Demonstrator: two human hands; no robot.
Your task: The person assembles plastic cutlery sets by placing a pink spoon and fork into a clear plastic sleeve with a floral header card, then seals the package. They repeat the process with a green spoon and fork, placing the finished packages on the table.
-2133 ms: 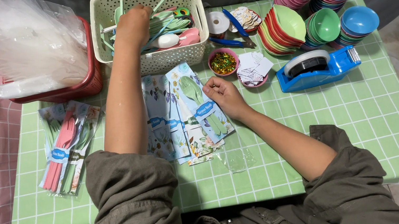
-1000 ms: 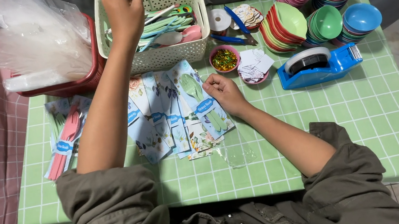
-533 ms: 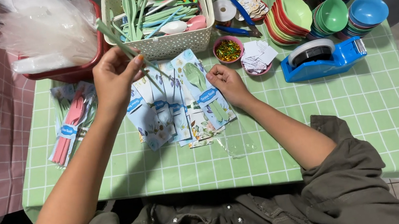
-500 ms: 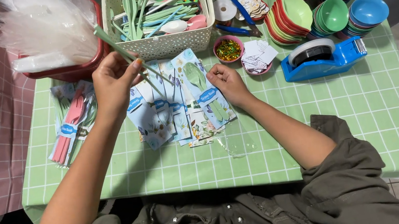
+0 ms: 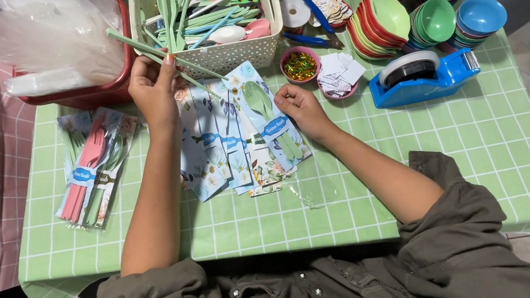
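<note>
- The left hand is closing its fingers around thin pale green plastic cutlery pieces, which are slanting up and away to its left; how many pieces it is gripping cannot be told.
- Just beyond the left hand, a cream perforated basket is standing, holding many more green, white and pink utensils; its front wall is lying directly behind the gripped pieces.
- The right hand is resting with loosely curled fingers, holding nothing, its fingertips pressing on the top card of a fan of floral-printed packets lying between the two hands.
- About five packets are overlapping in that fan; the exact count cannot be told.
- Just beyond the right hand, two small pink bowls are sitting side by side: one bowl of glitter pieces and one bowl of paper tags.
- To the right of the right hand, one blue tape dispenser is standing, and beyond it five stacks of coloured bowls are crowding the table corner.
- To the left of the left arm, a bundle of finished packets is lying on the green checked tablecloth.
- Beyond the left hand's left side, one red tub is holding clear plastic bags.
</note>
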